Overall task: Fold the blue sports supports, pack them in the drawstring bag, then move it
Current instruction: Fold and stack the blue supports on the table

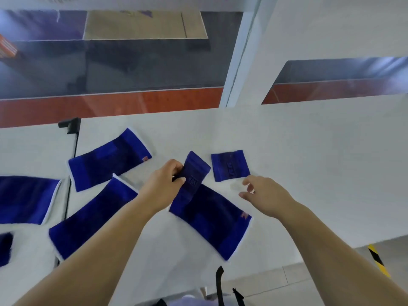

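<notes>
Several blue sports supports lie on a white table. My left hand pinches a small blue support by its left edge and holds it tilted above a larger flat support. My right hand hovers open just right of them, fingers spread, holding nothing. A small square support lies flat beyond my right hand. Larger supports rest to the left: one at the back, one in front, and one at the left edge. No drawstring bag can be made out.
A black clamp with a cable stands at the table's back left. A dark blue item is cut off at the left edge. Black straps hang near my body. The table's right edge drops to a floor with yellow-black tape.
</notes>
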`<state>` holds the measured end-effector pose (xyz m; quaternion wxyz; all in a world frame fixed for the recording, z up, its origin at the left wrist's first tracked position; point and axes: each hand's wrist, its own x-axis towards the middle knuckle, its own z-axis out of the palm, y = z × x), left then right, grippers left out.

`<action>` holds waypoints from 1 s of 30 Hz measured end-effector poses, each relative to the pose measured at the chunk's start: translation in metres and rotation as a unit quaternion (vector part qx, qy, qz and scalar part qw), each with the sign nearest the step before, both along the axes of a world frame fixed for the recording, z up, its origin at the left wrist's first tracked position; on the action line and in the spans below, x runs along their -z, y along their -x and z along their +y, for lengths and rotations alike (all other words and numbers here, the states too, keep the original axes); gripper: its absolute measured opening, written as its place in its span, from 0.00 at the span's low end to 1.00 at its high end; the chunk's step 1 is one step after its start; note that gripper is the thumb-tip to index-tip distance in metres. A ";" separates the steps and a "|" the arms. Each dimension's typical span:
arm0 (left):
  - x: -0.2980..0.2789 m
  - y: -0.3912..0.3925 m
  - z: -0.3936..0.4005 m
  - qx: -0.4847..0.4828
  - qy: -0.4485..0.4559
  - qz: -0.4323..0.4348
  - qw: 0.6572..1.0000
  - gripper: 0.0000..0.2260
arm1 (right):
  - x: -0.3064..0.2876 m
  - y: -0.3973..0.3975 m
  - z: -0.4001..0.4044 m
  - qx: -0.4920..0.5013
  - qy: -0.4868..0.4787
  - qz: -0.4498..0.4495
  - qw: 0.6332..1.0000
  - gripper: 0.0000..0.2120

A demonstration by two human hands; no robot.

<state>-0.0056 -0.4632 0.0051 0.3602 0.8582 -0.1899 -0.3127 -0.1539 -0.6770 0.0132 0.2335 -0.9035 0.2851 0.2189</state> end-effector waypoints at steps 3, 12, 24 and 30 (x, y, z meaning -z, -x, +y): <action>0.007 -0.024 -0.020 -0.001 -0.004 0.002 1.000 0.04 | 0.007 -0.027 -0.011 0.025 0.023 -0.028 0.999 0.14; 0.035 -0.061 -0.049 -0.029 -0.031 0.024 0.999 0.03 | 0.037 -0.082 -0.027 -0.055 0.067 -0.050 0.995 0.20; 0.046 -0.067 -0.061 -0.135 -0.044 0.013 0.990 0.04 | 0.050 -0.092 -0.055 -0.082 0.054 0.036 0.994 0.11; 0.051 -0.065 -0.070 -0.176 -0.038 0.052 0.982 0.03 | 0.047 -0.080 -0.066 0.021 0.011 0.017 1.000 0.04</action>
